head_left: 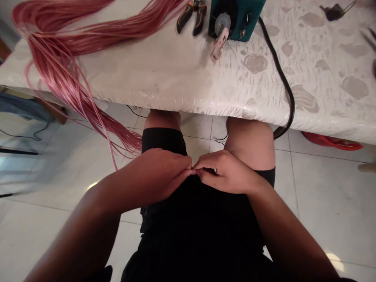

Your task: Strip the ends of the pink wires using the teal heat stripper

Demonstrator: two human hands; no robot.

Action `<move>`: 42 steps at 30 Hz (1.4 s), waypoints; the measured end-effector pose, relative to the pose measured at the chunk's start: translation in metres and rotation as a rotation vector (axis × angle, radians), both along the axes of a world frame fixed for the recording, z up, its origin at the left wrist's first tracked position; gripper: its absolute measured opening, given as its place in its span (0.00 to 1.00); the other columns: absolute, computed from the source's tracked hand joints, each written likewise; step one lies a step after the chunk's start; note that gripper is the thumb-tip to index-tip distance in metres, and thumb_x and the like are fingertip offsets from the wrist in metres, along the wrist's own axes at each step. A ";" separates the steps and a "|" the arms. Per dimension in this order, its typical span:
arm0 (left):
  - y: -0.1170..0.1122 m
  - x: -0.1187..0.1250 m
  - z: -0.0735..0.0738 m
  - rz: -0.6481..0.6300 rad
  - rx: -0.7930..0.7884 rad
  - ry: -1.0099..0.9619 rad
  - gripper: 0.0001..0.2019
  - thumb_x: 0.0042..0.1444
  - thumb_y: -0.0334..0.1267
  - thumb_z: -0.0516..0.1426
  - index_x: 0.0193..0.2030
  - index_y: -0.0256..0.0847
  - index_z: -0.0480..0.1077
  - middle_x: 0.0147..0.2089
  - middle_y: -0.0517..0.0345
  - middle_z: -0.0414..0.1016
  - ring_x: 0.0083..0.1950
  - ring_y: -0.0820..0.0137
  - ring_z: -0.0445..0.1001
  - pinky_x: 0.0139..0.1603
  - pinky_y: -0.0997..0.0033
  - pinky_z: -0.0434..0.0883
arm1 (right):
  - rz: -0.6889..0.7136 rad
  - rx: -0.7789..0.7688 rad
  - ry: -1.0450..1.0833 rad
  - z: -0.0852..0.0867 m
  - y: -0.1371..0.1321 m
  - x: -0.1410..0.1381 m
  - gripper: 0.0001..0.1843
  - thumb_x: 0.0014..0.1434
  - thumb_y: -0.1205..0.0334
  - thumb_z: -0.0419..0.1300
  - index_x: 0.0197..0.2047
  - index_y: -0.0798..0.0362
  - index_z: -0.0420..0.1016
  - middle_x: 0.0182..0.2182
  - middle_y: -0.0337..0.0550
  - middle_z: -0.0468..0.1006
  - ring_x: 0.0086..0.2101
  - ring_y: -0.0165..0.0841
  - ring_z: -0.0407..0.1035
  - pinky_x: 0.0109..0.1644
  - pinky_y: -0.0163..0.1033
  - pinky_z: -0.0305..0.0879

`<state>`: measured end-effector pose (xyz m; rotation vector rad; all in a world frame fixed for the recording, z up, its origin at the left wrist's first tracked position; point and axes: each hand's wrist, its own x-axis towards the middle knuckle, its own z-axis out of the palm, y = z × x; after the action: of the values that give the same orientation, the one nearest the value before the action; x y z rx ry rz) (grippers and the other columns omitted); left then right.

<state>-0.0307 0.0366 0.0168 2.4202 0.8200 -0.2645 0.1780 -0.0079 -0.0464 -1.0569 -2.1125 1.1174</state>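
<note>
Over my lap, my left hand (pixel 169 170) and my right hand (pixel 221 170) meet fingertip to fingertip, both closed in a pinch. A tiny reddish bit, apparently a wire end (pixel 194 171), shows between them; most of it is covered by the fingers. A long bundle of pink wires (pixel 117 37) lies on the table at the left. Part of it hangs over the front edge and runs down behind my left forearm, where its end is hidden.
On the table (pixel 176 78) stand a teal machine (pixel 243 19) with a pale clip-like part (pixel 219 45) in front, and orange-black pliers (pixel 192 17). A thick black cable (pixel 279 70) drops over the edge. Beneath, at right, is a red basin (pixel 335 141).
</note>
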 end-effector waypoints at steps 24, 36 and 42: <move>-0.006 -0.009 -0.003 0.049 -0.005 -0.159 0.14 0.71 0.38 0.50 0.36 0.41 0.72 0.26 0.66 0.69 0.25 0.75 0.64 0.29 0.70 0.56 | -0.030 0.133 0.171 -0.004 -0.001 0.003 0.12 0.57 0.75 0.56 0.25 0.54 0.69 0.23 0.33 0.66 0.25 0.24 0.60 0.29 0.32 0.55; -0.001 0.001 -0.008 0.012 -0.062 -0.188 0.14 0.70 0.37 0.50 0.31 0.40 0.66 0.23 0.67 0.64 0.23 0.76 0.62 0.28 0.71 0.56 | -0.038 0.162 0.150 -0.006 -0.001 0.001 0.13 0.58 0.75 0.55 0.24 0.54 0.64 0.23 0.32 0.63 0.24 0.23 0.57 0.28 0.33 0.52; -0.003 -0.006 -0.007 0.054 -0.073 -0.186 0.14 0.70 0.40 0.51 0.33 0.41 0.69 0.22 0.66 0.67 0.22 0.76 0.63 0.26 0.72 0.57 | -0.066 0.180 0.145 -0.006 0.000 0.001 0.11 0.56 0.75 0.55 0.23 0.54 0.65 0.22 0.32 0.62 0.23 0.23 0.56 0.28 0.33 0.51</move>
<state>-0.0368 0.0340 0.0102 2.3094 0.7763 -0.0461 0.1794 -0.0082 -0.0523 -0.9260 -2.0061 0.9246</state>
